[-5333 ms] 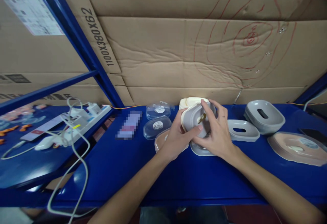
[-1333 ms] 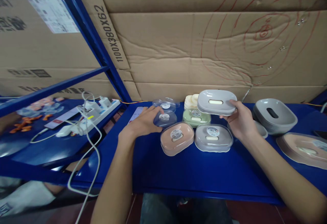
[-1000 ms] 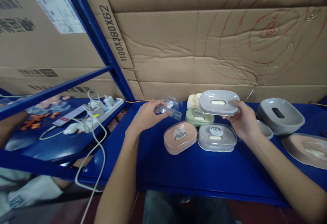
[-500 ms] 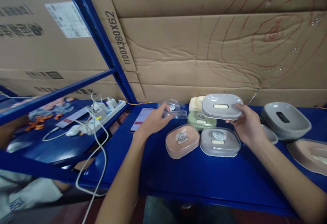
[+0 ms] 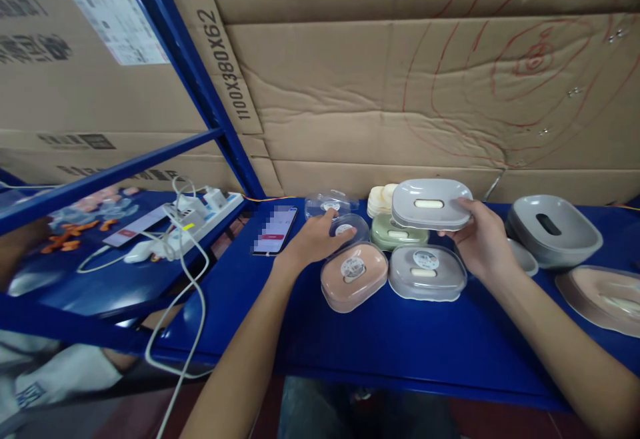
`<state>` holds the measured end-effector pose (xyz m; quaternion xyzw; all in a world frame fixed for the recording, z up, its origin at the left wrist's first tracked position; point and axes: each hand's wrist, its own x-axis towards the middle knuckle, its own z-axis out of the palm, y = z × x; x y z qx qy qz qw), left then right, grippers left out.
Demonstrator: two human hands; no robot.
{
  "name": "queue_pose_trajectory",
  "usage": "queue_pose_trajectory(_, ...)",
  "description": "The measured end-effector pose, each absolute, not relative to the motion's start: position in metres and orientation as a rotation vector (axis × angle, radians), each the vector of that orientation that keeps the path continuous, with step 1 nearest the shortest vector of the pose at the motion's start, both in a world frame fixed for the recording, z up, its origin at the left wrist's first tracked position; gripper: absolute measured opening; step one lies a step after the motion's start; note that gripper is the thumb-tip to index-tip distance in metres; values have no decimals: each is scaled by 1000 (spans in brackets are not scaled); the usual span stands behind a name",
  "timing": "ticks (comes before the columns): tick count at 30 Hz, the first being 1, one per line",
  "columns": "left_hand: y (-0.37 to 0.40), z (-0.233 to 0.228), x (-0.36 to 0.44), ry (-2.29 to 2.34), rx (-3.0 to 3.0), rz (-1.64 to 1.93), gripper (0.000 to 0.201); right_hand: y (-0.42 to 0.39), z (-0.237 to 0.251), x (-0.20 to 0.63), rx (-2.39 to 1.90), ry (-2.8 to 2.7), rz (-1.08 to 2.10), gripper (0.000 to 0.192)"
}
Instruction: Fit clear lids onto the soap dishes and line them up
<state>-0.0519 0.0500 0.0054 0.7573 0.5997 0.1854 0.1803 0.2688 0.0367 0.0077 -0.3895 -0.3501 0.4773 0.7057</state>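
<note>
Standing at a blue shelf (image 5: 400,345) backed by cardboard (image 5: 380,92), right hand (image 5: 480,239) gripped a grey dish (image 5: 431,203) above the boxes, level, long axis left-right, left hand (image 5: 315,242) pinched a clear lid (image 5: 347,227).

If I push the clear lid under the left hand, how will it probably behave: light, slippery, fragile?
The clear lid looks thin and hollow, so probably light and somewhat flexible. On the smooth shelf it would likely slide easily. The left hand rests on it alone, which suggests little weight.
</note>
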Motion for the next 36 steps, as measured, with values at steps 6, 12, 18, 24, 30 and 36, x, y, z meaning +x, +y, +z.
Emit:
queue_pose_trajectory(6, 52, -1, -45, 1772, 2128, 474, 86, 37, 7, 268, -864, -787, 1058, 30)
queue_pose_trajectory(12, 60, -13, -47, 1802, 2182, 569, 72, 37, 7, 267, -862, -782, 1053, 31)
queue_pose_trajectory(18, 61, -12, -50, 1804, 2151, 734, 53, 37, 8, 267, -868, -777, 1052, 28)
queue_pose_trajectory(24, 59, -12, -38, 1826, 2133, 747, 68, 35, 10, 266, -865, -776, 1055, 27)
queue_pose_trajectory(30, 59, -2, -17, 1877, 2157, 569, 72, 37, 7, 267, -847, -794, 1062, 28)
queue_pose_trajectory(36, 74, 19, -2, 1865, 2234, 259, 67, 38, 4, 270, -852, -809, 1067, 27)
